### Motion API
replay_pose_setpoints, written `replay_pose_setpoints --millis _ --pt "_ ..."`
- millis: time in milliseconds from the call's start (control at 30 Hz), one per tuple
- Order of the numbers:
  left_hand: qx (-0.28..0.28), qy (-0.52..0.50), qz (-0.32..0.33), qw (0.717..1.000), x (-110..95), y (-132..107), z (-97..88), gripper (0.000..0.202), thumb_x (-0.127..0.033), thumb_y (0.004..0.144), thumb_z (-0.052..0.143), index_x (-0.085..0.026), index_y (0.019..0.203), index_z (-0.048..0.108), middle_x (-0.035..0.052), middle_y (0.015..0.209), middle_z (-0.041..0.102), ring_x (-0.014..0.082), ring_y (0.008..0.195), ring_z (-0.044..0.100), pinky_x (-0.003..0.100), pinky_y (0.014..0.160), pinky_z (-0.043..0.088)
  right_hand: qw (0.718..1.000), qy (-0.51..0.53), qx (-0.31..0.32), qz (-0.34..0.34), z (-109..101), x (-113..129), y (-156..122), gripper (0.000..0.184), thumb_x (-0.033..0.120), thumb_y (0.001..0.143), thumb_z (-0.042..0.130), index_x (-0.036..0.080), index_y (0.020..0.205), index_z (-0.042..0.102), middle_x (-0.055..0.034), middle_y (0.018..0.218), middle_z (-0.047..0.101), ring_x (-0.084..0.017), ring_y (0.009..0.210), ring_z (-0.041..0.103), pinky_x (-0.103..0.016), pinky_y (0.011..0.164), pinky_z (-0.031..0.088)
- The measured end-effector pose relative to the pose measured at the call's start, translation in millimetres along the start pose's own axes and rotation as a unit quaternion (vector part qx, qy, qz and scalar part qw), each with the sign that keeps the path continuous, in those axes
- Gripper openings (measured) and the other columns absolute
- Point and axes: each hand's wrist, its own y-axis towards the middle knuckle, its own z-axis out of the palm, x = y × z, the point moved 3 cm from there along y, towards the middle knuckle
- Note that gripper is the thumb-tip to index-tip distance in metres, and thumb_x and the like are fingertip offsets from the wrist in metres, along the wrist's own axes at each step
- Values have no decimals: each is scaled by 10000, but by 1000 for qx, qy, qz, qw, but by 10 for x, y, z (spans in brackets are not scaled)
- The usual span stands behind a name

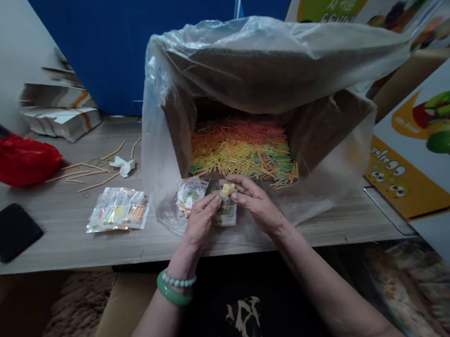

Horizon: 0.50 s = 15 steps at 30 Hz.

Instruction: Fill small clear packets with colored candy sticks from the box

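Both hands meet over a small clear printed packet [227, 216] at the front of a plastic-lined cardboard box. My left hand [203, 217], with a green bangle and a beaded bracelet on its wrist, pinches the packet's left side. On the right side, the fingers of my right hand [255, 203] are closed at the packet's upper edge, by something small and yellow [228, 189]. More packets [190, 193] lie just left of my left hand. Thin coloured sticks [243, 149], pink, orange, yellow and green, fill the bottom of the box.
The box's clear plastic liner [158, 144] drapes onto the table. Filled packets [117, 210], a black phone [11, 231], rubber bands [93, 168] and a red plastic bag [21, 159] lie to the left. Stacked cards [60, 117] stand behind. Printed cartons [437, 148] stand right.
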Motion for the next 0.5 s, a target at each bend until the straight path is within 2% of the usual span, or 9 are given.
replay_pose_setpoints --millis 100,200,333,500 --pt "-6 -14 4 1000 -4 18 15 347 -430 721 789 -135 901 761 58 848 723 150 760 616 260 724 480 997 -71 -35 -8 -39 -82 -1 297 375 768 662 218 1018 635 -27 1026 693 -191 964 622 -311 876 475" --pt "4 3 19 1000 15 45 29 343 -424 728 783 -152 936 769 61 916 741 152 792 627 268 762 490 982 -176 -71 -22 -64 -108 1 206 381 792 612 188 846 659 -18 834 668 -179 809 594 -289 755 459" --pt "-4 56 42 998 -8 21 20 329 -441 783 725 -158 943 775 71 960 747 176 847 640 302 820 497 961 -261 -70 -65 -20 -32 -20 182 346 804 592 184 732 638 -14 757 617 -171 769 561 -279 721 414" --pt "-14 162 118 980 -258 -118 -33 242 -375 833 677 -181 917 793 88 1009 740 216 988 632 355 958 471 956 -269 -27 -118 135 24 -47 171 286 795 579 194 652 576 -10 743 575 -166 760 538 -280 735 397"
